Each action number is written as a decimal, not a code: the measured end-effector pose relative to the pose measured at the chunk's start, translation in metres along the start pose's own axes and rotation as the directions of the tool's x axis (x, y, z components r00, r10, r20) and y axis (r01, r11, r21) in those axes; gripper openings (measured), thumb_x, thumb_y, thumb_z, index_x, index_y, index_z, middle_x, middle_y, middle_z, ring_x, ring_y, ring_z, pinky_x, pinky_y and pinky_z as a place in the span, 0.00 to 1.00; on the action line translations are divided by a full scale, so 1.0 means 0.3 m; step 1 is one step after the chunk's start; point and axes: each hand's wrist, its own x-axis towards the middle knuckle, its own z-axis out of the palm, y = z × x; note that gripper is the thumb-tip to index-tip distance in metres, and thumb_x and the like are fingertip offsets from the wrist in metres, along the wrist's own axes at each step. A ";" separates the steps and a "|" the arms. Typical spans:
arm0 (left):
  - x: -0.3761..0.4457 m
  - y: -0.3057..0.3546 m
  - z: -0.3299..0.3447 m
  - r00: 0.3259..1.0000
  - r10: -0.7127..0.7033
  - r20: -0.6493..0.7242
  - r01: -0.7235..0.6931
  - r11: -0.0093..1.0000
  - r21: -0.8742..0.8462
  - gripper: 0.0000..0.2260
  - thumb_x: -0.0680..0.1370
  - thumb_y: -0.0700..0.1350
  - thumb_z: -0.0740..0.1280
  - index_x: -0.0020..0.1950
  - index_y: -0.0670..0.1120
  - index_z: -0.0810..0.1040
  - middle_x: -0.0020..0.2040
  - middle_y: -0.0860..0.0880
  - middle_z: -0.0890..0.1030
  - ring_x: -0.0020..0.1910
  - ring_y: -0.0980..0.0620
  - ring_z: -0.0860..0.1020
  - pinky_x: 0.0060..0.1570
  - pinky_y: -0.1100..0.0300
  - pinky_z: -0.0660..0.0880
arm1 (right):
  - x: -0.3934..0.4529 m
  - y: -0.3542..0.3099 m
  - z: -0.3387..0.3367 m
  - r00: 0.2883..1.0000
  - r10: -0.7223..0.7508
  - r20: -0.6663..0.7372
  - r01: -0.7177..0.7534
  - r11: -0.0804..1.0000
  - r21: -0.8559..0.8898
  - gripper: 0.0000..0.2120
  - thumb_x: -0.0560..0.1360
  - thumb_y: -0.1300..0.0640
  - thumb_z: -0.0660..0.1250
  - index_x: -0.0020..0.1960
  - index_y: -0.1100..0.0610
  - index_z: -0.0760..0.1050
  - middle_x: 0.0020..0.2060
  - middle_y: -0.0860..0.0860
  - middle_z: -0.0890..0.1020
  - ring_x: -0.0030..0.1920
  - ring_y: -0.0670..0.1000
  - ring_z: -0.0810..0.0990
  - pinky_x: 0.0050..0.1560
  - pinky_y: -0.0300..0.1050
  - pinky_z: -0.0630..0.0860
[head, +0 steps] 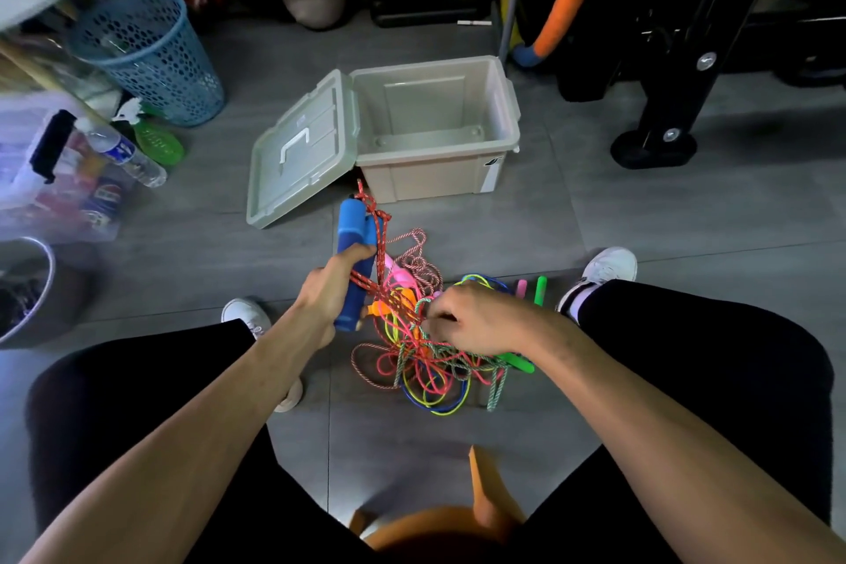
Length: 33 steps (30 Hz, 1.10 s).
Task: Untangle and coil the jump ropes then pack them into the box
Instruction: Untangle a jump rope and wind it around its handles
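My left hand (327, 293) grips two blue jump-rope handles (351, 234) held upright, with red speckled cord (379, 224) wound around them. My right hand (476, 320) pinches into a tangled pile of jump ropes (430, 371) on the floor between my feet: pink, yellow, blue, green-white and red-white cords. Pink and green handles (533, 289) stick out behind my right hand, and a green handle (519, 363) shows below my wrist. The beige box (499, 105) stands open just beyond the pile. Its lid (302, 151) leans against the box's left side.
A blue perforated basket (151, 55) stands at the back left, with a green spray bottle (158, 142) and a water bottle (132, 158) beside it. A black equipment stand (659, 137) is at the right. An orange stool (458, 522) is under me.
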 end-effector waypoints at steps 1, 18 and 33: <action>0.005 -0.004 -0.002 1.000 -0.004 0.006 0.004 1.000 0.009 0.17 0.72 0.56 0.69 0.48 0.43 0.74 0.34 0.45 0.76 0.27 0.50 0.74 0.25 0.62 0.72 | -0.002 -0.001 0.006 1.000 0.002 0.014 -0.002 1.000 -0.011 0.16 0.80 0.50 0.59 0.38 0.57 0.72 0.39 0.55 0.81 0.41 0.53 0.79 0.29 0.41 0.67; 0.044 -0.017 0.000 0.975 0.220 -0.027 -0.190 0.891 0.412 0.07 0.72 0.43 0.69 0.46 0.41 0.78 0.32 0.46 0.76 0.28 0.49 0.73 0.28 0.61 0.70 | -0.031 0.019 -0.058 0.999 0.032 -0.020 -0.034 0.992 -0.120 0.16 0.80 0.55 0.59 0.33 0.56 0.67 0.32 0.52 0.73 0.31 0.52 0.70 0.31 0.47 0.62; 0.026 0.104 -0.114 0.849 0.018 0.528 0.235 0.882 -0.408 0.22 0.68 0.55 0.68 0.55 0.42 0.77 0.46 0.42 0.80 0.22 0.51 0.71 0.23 0.65 0.66 | 0.007 0.129 0.050 0.952 0.302 0.060 -0.296 0.951 -0.087 0.15 0.80 0.57 0.57 0.34 0.54 0.66 0.50 0.59 0.80 0.51 0.57 0.77 0.55 0.46 0.71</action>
